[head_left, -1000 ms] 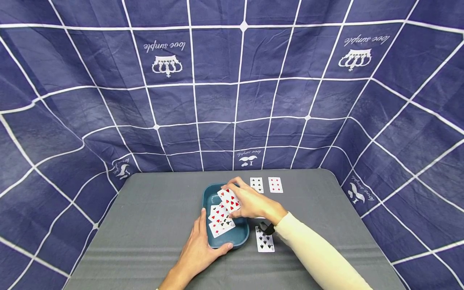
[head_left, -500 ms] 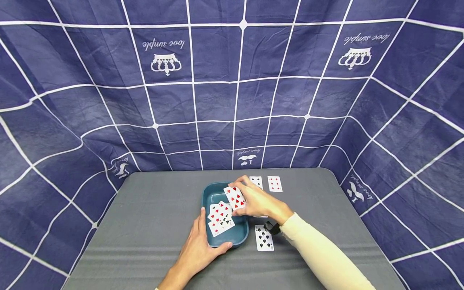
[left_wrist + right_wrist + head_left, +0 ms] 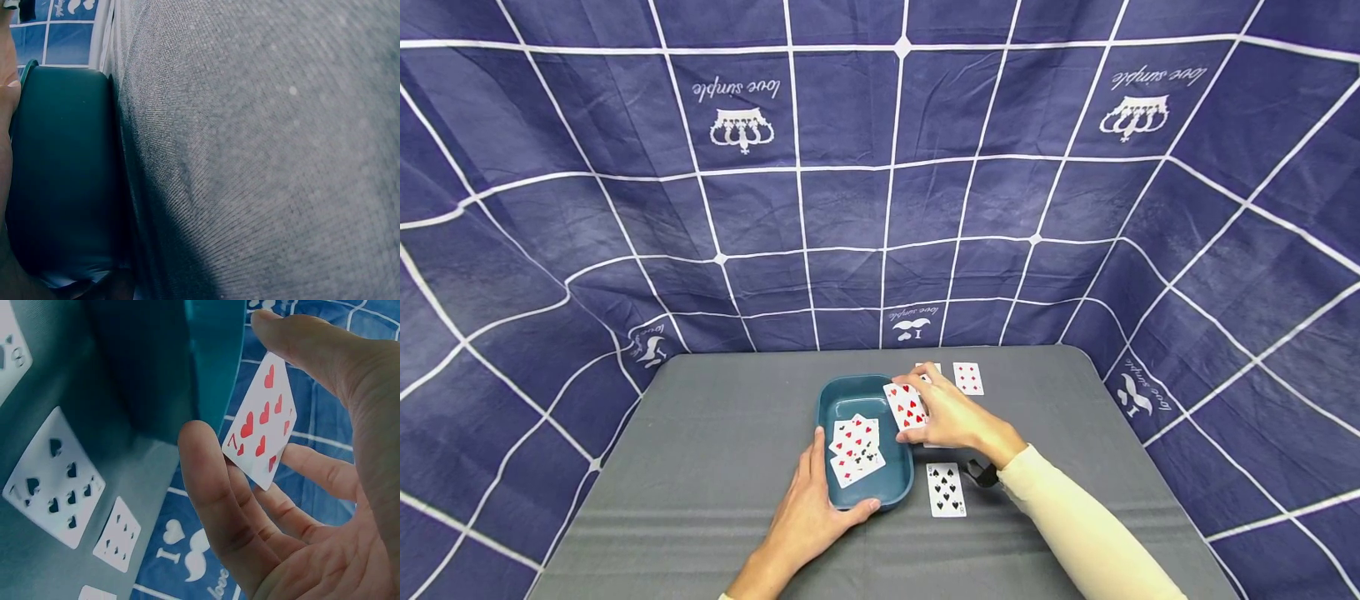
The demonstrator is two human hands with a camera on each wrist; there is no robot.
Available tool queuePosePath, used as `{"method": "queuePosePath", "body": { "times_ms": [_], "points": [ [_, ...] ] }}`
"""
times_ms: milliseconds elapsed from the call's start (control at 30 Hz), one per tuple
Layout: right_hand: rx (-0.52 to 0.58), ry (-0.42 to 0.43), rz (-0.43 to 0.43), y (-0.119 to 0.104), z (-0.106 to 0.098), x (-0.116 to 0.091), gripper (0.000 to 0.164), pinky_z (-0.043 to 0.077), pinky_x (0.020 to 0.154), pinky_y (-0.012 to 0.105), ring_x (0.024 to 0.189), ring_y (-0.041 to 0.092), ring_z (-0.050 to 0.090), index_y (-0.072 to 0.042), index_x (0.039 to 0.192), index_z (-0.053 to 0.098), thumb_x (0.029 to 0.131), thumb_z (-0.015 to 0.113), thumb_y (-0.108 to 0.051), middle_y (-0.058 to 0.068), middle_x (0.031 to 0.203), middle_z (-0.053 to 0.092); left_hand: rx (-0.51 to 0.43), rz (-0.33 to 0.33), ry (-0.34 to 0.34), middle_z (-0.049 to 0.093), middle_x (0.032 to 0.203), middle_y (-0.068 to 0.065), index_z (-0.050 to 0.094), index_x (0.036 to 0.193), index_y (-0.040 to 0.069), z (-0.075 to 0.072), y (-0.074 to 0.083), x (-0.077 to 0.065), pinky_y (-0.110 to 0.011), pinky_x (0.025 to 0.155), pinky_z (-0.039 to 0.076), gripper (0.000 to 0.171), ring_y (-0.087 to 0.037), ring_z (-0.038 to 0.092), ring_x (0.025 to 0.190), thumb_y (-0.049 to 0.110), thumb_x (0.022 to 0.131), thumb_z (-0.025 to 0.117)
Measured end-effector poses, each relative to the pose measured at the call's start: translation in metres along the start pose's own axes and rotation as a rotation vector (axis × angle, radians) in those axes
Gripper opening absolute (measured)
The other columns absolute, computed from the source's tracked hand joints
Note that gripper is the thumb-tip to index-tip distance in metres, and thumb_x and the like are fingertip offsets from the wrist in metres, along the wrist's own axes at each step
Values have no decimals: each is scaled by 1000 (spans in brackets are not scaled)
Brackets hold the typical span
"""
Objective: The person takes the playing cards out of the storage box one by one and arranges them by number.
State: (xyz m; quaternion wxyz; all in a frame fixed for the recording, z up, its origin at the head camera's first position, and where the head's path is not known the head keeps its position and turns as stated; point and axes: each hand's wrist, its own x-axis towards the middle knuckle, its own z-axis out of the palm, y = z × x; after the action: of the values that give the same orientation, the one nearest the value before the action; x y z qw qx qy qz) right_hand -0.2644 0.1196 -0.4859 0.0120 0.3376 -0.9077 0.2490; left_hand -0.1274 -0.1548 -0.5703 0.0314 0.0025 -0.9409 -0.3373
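My right hand (image 3: 955, 412) pinches a seven of hearts (image 3: 907, 406) between thumb and fingertips. The card is held over the right side of a blue-green tray (image 3: 897, 483), face showing. In the right wrist view the same seven of hearts (image 3: 261, 422) tilts between thumb and fingers, beside the tray wall (image 3: 215, 369). Inside the tray, several overlapping face-up playing cards (image 3: 856, 450) lie toward the left, hearts and clubs among them. My left hand (image 3: 808, 508) holds the tray's near left corner, fingers along the left wall and thumb at the near rim.
Right of the tray lie an eight of spades (image 3: 946, 490), a seven of spades (image 3: 59, 481) mostly hidden from the head view, a six of spades (image 3: 119, 534) partly behind my hand, and a six of diamonds (image 3: 967, 378). A blue curtain (image 3: 850, 208) surrounds the grey table (image 3: 715, 467).
My right hand has moved right with the seven of hearts, away from the cards in the tray toward its right rim. The left hand has stayed on the tray.
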Motion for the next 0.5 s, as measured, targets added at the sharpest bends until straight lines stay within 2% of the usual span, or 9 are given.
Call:
{"method": "queuePosePath", "body": {
  "times_ms": [100,200,333,500],
  "points": [
    [16,13,13,7,-1,-5,93,61,96,42,93,11,66,-15,164,64,86,105,-43,15,154,59,5,9,7,50,174,-24,16,187,8,0,0,1,-64,114,61,156,-45,62,152,86,77,94],
    [35,20,33,14,-2,-10,93,57,85,33,83,5,59,-15,164,64,86,105,-43,15,151,59,3,4,3,49,175,-24,16,187,8,0,1,1,-65,115,60,157,-45,61,153,86,76,94],
    [40,30,52,20,-2,-16,92,54,82,30,92,8,59,-17,165,65,86,104,-45,13,147,60,-1,-3,-1,49,177,-22,16,187,9,0,2,1,-65,116,60,157,-44,60,155,86,76,94],
    [28,49,59,28,-2,-25,91,60,98,46,108,21,67,-17,163,66,85,105,-44,13,146,61,2,2,9,50,176,-22,17,187,8,0,2,0,-64,116,60,157,-43,61,155,86,75,94]
  ]
}}
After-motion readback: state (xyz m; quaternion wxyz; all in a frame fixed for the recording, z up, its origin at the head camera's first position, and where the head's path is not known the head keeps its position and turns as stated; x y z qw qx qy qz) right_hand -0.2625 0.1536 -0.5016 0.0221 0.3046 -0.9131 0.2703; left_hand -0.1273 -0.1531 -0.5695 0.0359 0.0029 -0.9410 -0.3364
